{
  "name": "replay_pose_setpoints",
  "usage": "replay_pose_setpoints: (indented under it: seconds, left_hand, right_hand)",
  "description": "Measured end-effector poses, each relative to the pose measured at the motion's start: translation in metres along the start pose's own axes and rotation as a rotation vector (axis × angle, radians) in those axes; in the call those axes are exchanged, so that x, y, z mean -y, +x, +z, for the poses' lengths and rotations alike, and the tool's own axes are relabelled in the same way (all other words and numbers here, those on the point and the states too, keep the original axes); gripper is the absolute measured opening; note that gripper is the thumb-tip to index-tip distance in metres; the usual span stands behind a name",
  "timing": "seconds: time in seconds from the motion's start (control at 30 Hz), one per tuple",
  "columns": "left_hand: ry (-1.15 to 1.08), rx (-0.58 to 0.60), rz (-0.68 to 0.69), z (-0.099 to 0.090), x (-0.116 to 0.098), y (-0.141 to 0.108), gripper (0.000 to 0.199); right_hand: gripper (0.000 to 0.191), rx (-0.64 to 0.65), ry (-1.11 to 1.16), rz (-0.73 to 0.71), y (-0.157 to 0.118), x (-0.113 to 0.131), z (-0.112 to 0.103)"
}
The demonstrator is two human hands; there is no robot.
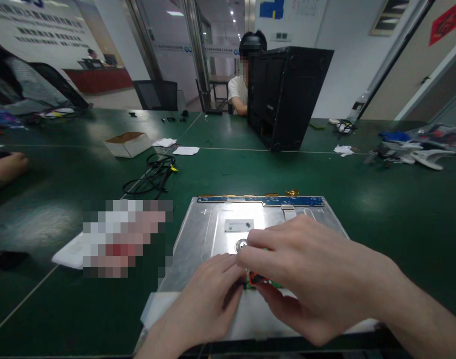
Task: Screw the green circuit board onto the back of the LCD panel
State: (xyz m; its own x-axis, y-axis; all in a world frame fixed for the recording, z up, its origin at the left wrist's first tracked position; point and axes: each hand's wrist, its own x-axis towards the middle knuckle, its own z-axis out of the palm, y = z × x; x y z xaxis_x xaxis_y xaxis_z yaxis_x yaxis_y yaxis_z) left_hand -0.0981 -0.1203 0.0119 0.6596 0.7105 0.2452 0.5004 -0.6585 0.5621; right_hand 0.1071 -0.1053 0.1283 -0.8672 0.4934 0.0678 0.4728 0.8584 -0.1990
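In front of me a display panel lies with its silver metal back up. A blue circuit strip runs along its far edge. My right hand pinches a small red-and-black piece over a small green circuit board, which is mostly hidden by the fingers. From the left, my left hand has its fingertips pressed together at the board's edge; what they grip is hidden. A white label and a flat ribbon cable show beyond my hands.
Black cables and an open cardboard box lie on the green table at left. A black computer case stands at the back, partly hiding a person. Another person's hand rests at far left. Plastic parts lie right.
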Motion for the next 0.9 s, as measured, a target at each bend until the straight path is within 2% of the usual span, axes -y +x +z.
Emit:
replay_pose_setpoints:
  seconds: [0.1,0.3,0.5,0.6,0.73,0.9]
  left_hand:
    - [-0.001,-0.003,-0.007,0.0002,-0.0003,-0.0008,0.022]
    - [0.016,-0.007,-0.005,-0.0020,-0.0007,0.0010,0.019]
    - [-0.002,0.015,-0.024,-0.0002,0.0010,0.0004,0.024]
    - [-0.018,0.013,-0.013,0.0007,0.0015,-0.0002,0.030]
    - [-0.010,-0.016,-0.005,-0.0010,0.0003,0.0006,0.023]
    - [0.007,-0.009,-0.022,-0.0028,-0.0014,0.0016,0.019]
  right_hand:
    - [0.013,-0.005,-0.006,-0.010,-0.0007,0.0011,0.0002]
    - [0.003,-0.044,-0.083,0.012,0.0009,-0.0019,0.0021]
    - [0.017,-0.038,-0.094,-0.001,0.0021,-0.0032,0.0029]
    - [0.015,-0.026,-0.033,0.005,0.0019,-0.0015,0.0015]
    - [0.013,-0.016,0.020,0.006,0.0010,0.0005,0.0004]
    - [0.007,-0.031,-0.040,0.001,0.0007,-0.0002,0.0017]
